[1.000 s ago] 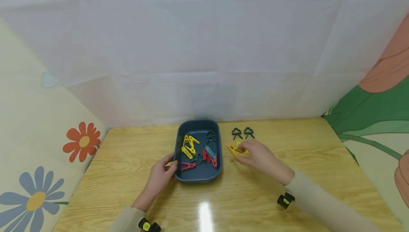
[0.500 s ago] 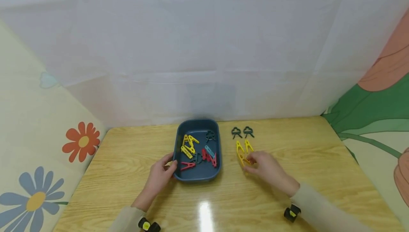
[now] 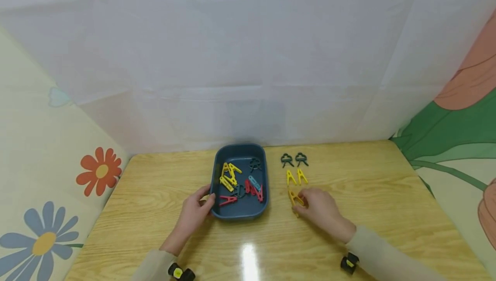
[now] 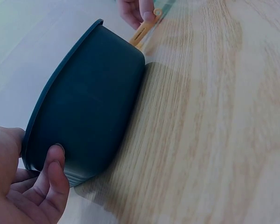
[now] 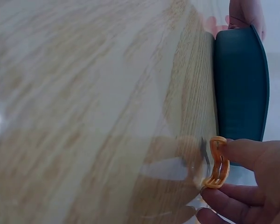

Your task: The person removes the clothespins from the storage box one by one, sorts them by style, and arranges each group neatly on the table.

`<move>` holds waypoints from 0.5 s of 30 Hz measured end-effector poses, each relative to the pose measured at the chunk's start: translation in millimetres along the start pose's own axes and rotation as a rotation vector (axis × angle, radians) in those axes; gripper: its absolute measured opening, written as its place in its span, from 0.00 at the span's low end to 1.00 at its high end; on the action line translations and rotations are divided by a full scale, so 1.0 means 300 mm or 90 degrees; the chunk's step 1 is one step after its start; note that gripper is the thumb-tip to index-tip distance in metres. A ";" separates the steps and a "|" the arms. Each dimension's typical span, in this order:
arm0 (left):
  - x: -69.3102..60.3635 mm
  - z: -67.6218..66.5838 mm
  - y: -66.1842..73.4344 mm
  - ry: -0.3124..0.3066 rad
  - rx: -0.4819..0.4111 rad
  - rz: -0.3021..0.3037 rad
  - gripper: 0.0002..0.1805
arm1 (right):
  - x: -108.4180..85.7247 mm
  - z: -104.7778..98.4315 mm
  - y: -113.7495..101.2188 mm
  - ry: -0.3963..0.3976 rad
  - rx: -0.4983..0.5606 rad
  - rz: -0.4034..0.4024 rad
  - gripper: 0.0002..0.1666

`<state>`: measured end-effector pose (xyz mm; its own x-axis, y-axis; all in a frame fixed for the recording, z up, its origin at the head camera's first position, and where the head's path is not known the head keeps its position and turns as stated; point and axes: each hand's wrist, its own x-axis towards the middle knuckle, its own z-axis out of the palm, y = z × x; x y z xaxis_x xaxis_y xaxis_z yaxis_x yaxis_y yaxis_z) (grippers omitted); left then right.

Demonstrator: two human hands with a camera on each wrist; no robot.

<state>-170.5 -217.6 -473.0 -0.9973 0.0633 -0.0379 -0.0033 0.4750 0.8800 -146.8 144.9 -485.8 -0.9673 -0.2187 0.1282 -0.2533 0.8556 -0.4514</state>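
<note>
A dark blue plastic basin [image 3: 240, 218] stands on the table. My left hand [image 3: 195, 210] grips its left rim, thumb at the edge and fingertips against the outer wall in the left wrist view. To the basin's right, my right hand [image 3: 323, 213] pinches an orange-yellow spring clip [image 3: 293, 201] close to the tabletop; in the right wrist view the clip [image 5: 219, 163] sits between thumb and fingers. Just behind it lie two yellow clips [image 3: 291, 178], side by side. Farther back is a pair of dark green clips [image 3: 286, 160].
Inside the basin lie several yellow clips [image 3: 227, 183], red clips [image 3: 227, 200], a teal clip [image 3: 254, 183] and dark green clips [image 3: 255, 165]. A white sheet [image 3: 248, 57] hangs behind the wooden table [image 3: 155, 173]. Flower-patterned panels [image 3: 46, 152] flank both sides.
My right hand has brought the orange-yellow clip from beside the basin toward me, in front of the two yellow clips, and turned it. My left hand stays on the basin.
</note>
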 end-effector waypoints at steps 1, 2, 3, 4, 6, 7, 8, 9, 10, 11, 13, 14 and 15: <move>0.000 0.000 0.000 0.000 -0.001 0.001 0.23 | 0.000 0.001 0.000 0.003 -0.005 -0.003 0.15; 0.000 -0.001 0.001 0.000 -0.002 0.001 0.24 | 0.000 0.003 0.001 0.005 -0.008 -0.007 0.15; 0.000 -0.001 0.001 0.000 -0.002 0.002 0.24 | 0.000 0.004 0.002 0.007 -0.010 -0.009 0.15; 0.001 -0.001 0.001 0.001 -0.004 0.001 0.24 | 0.000 0.004 0.002 0.008 -0.012 -0.011 0.16; 0.001 0.000 0.001 0.002 -0.004 0.001 0.23 | 0.000 0.006 0.003 0.010 -0.017 -0.014 0.16; 0.001 0.000 0.001 0.001 -0.004 0.001 0.23 | -0.001 0.007 0.003 0.013 -0.020 -0.016 0.16; 0.001 0.001 0.001 0.003 -0.004 0.001 0.23 | -0.001 0.008 0.003 0.012 -0.022 -0.015 0.16; 0.000 0.001 0.002 0.004 -0.003 0.002 0.23 | -0.001 0.007 0.002 0.012 -0.024 -0.014 0.16; 0.001 0.002 0.001 0.005 -0.003 0.001 0.23 | -0.001 0.007 0.002 0.012 -0.027 -0.012 0.17; 0.000 0.002 0.000 0.005 0.000 0.004 0.23 | -0.001 0.009 0.002 0.012 -0.030 -0.011 0.17; 0.000 0.002 0.000 0.005 0.001 0.003 0.23 | 0.000 0.011 0.002 0.011 -0.033 -0.008 0.18; 0.000 0.002 0.001 0.006 0.002 0.002 0.23 | -0.001 0.011 0.002 0.009 -0.033 -0.006 0.18; 0.000 0.002 0.001 0.004 0.003 0.001 0.23 | -0.002 0.011 0.002 0.010 -0.033 -0.006 0.18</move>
<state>-170.6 -216.9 -473.0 -0.9978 0.0582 -0.0332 -0.0013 0.4786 0.8780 -146.5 143.9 -489.0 -0.9645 -0.2205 0.1457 -0.2614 0.8768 -0.4037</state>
